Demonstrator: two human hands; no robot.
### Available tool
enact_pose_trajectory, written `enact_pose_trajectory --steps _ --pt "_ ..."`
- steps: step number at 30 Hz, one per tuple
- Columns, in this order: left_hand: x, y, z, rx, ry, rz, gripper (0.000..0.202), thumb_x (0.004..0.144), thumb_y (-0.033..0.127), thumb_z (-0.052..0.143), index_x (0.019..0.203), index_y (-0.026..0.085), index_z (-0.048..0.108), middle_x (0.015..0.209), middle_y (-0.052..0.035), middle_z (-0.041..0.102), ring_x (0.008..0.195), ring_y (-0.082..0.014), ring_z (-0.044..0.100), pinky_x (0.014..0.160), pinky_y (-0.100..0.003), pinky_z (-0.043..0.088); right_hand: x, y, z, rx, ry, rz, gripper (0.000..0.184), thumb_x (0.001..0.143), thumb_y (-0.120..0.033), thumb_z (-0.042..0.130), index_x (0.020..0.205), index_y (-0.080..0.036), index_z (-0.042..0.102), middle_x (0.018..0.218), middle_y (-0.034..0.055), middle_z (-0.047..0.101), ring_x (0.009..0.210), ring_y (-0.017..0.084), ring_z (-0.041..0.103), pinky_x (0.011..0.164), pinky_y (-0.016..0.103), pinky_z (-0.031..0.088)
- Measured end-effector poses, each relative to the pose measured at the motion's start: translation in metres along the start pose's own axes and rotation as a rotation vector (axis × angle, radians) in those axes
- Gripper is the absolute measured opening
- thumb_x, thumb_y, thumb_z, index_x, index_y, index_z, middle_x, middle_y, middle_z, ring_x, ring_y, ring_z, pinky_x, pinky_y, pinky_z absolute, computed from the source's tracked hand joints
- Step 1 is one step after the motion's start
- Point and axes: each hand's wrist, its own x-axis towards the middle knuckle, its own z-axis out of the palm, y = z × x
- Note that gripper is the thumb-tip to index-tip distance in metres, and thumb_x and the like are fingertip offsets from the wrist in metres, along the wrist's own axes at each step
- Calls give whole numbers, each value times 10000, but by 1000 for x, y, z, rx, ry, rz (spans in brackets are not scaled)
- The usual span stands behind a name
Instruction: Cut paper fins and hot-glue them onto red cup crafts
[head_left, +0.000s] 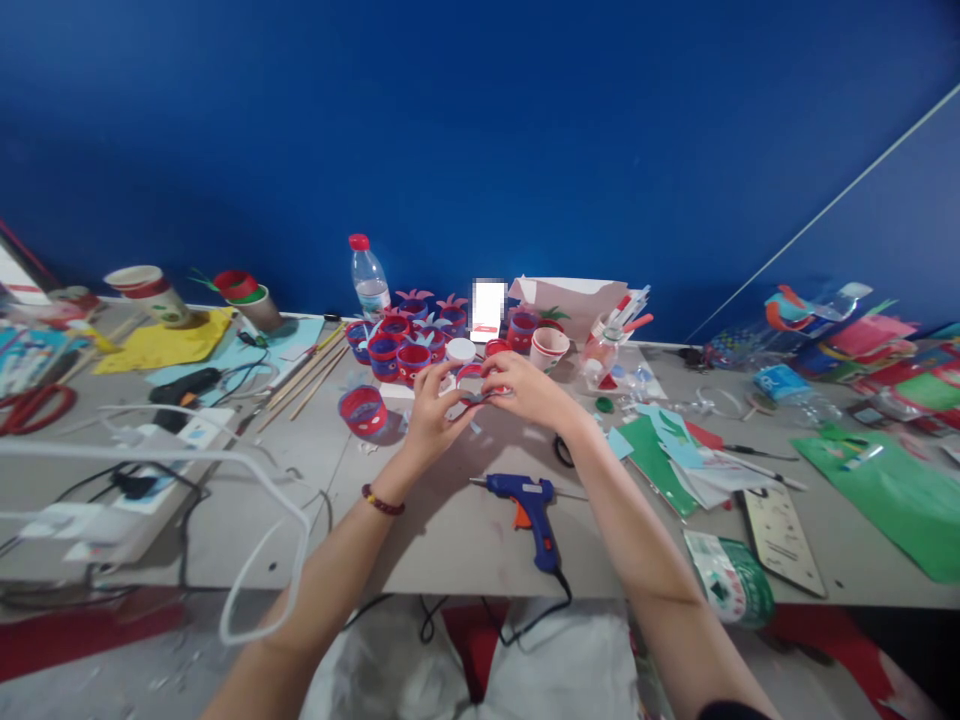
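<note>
Between my two hands is a red paper ring (471, 384), held up over the middle of the table. My left hand (435, 408) grips its left side with the fingers curled round it. On the opposite side my right hand (525, 388) pinches the ring, its fingers partly covering it. A blue hot glue gun (531, 500) with an orange trigger lies on the table below my hands. Left of them stands a red and purple paper ring (363, 410). Behind, several decorated paper rings (414, 360) with leaf-like tops are grouped together.
A water bottle (369, 280) and a paper cup (549, 348) stand at the back. At left are a power strip (169, 480), a white cable (259, 462) and wooden sticks (306, 380). Coloured paper (660, 465) lies to the right, with black scissors (562, 450) near my right forearm.
</note>
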Motion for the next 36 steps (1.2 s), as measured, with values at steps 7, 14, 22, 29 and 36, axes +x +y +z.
enact_pose_trajectory --steps 7,14,22,29,36 --pt "0 1 0 9 13 20 95 789 254 686 875 225 659 1233 -108 543 1124 -262 463 895 -453 482 -1 -9 -5 -42 -4 12 142 826 -98 601 812 -174 720 1073 111 609 1085 238 525 937 405 448" --pt "0 2 -1 0 -18 -35 94 784 264 693 869 239 663 1229 -93 548 1120 -260 473 910 -462 477 -1 -8 -3 -84 14 -9 128 820 -109 622 803 -193 718 1068 100 609 1081 239 522 945 413 436" --pt "1 2 -1 3 1 0 33 813 224 657 846 231 657 1210 -93 558 1107 -247 478 885 -433 489 0 -13 -2 -139 26 10 90 808 -110 635 817 -156 712 1053 117 617 1059 249 531 933 413 436" --pt "2 4 -2 19 6 10 36 810 196 652 820 229 642 1191 -92 570 1095 -251 486 877 -441 489 0 -13 2 -111 48 16 126 818 -101 601 839 -176 700 1060 105 611 1081 245 516 947 424 424" --pt "0 3 0 25 -2 -2 46 810 185 642 822 229 643 1186 -96 581 1115 -261 490 891 -465 479 2 -16 3 -119 43 0 148 802 -69 601 835 -174 700 1101 124 610 1107 268 505 975 479 402"
